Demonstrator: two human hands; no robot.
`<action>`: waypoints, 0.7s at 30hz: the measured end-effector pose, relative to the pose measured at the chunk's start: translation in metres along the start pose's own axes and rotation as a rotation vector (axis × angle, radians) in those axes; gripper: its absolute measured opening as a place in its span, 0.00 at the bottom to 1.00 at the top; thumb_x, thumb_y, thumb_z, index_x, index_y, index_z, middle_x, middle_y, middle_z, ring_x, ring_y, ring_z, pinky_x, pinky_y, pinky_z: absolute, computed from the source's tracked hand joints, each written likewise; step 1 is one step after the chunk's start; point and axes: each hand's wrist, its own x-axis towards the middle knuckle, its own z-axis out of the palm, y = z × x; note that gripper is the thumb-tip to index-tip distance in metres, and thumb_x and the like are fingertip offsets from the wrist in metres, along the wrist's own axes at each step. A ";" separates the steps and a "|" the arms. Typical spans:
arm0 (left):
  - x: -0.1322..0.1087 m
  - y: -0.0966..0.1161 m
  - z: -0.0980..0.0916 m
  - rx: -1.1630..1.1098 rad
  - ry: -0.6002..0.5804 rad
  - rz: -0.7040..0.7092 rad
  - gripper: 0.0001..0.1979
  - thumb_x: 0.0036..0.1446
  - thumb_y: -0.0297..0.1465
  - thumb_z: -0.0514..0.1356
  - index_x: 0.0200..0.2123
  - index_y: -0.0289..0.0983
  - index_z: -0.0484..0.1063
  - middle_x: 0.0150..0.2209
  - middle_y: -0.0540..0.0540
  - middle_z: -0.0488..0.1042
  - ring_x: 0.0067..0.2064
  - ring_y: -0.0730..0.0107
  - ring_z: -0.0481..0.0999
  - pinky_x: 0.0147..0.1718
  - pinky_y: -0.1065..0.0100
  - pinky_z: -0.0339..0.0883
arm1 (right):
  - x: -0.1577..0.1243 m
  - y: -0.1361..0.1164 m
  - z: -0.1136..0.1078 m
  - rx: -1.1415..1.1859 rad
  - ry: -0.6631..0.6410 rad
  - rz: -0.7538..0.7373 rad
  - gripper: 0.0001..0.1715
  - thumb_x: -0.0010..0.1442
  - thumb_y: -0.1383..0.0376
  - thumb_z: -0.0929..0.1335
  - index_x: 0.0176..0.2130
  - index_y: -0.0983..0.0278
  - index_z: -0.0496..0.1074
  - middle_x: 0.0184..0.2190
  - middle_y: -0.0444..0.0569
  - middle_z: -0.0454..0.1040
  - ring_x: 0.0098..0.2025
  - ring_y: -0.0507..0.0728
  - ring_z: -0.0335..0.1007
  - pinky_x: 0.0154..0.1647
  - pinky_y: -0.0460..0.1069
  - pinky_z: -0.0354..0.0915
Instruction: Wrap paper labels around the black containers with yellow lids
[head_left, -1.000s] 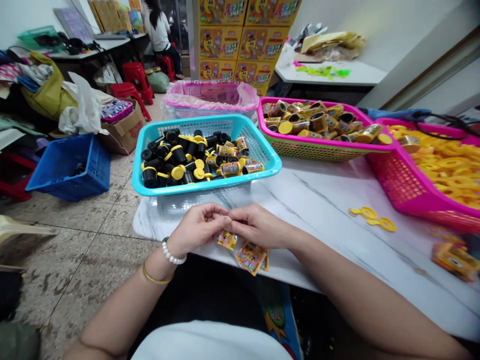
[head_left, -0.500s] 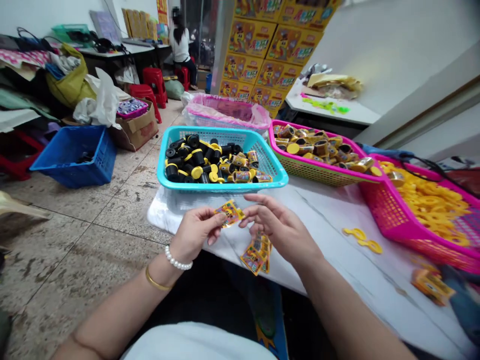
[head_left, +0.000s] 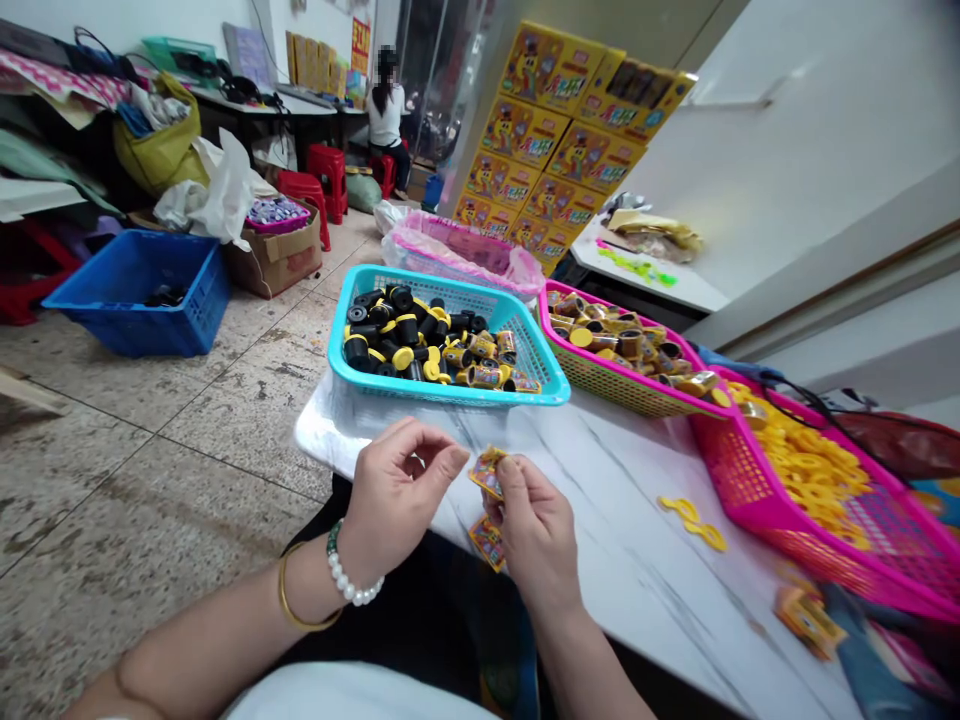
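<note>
My right hand (head_left: 536, 520) grips a small yellow printed label (head_left: 487, 472) between thumb and fingers, above the front edge of the white table. Just left of that label is my left hand (head_left: 405, 490), thumb and forefinger closed in a pinch; anything between the tips is too small to make out. More yellow printed labels (head_left: 487, 542) lie at the table edge, partly covered by my right hand. Beyond both hands stands a turquoise basket (head_left: 450, 392) holding black cups with yellow rims (head_left: 405, 330) and several cups wrapped in printed labels (head_left: 484, 376).
On the marbled white table (head_left: 600, 500) lies a yellow plastic piece with rings (head_left: 691, 522). Pink baskets of labelled cups (head_left: 622, 335) and yellow ring pieces (head_left: 810, 470) line the right. A blue crate (head_left: 142, 320) sits on the floor; a person (head_left: 386, 120) sits far back.
The label held up by my left hand is now in my right hand. My left hand has drawn into a pinch beside it. The view has shifted slightly.
</note>
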 end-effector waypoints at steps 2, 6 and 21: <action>0.000 0.002 0.000 0.077 -0.027 0.072 0.10 0.60 0.36 0.65 0.29 0.36 0.78 0.29 0.47 0.75 0.31 0.72 0.72 0.29 0.72 0.65 | -0.003 -0.003 0.000 -0.059 0.022 -0.047 0.26 0.68 0.46 0.63 0.26 0.60 0.63 0.20 0.41 0.62 0.23 0.52 0.59 0.23 0.48 0.57; -0.001 -0.001 0.003 0.126 -0.046 0.095 0.06 0.58 0.32 0.67 0.31 0.36 0.80 0.29 0.47 0.77 0.29 0.73 0.71 0.28 0.72 0.65 | -0.007 -0.006 0.002 -0.165 0.043 -0.180 0.24 0.70 0.49 0.62 0.27 0.60 0.64 0.21 0.41 0.61 0.25 0.53 0.58 0.25 0.48 0.57; 0.000 -0.003 -0.001 0.225 0.041 0.207 0.01 0.55 0.27 0.69 0.32 0.38 0.80 0.29 0.49 0.76 0.27 0.75 0.69 0.27 0.72 0.67 | -0.002 -0.012 0.005 -0.433 0.075 -0.534 0.17 0.71 0.63 0.63 0.29 0.60 0.67 0.23 0.42 0.67 0.25 0.52 0.64 0.29 0.48 0.58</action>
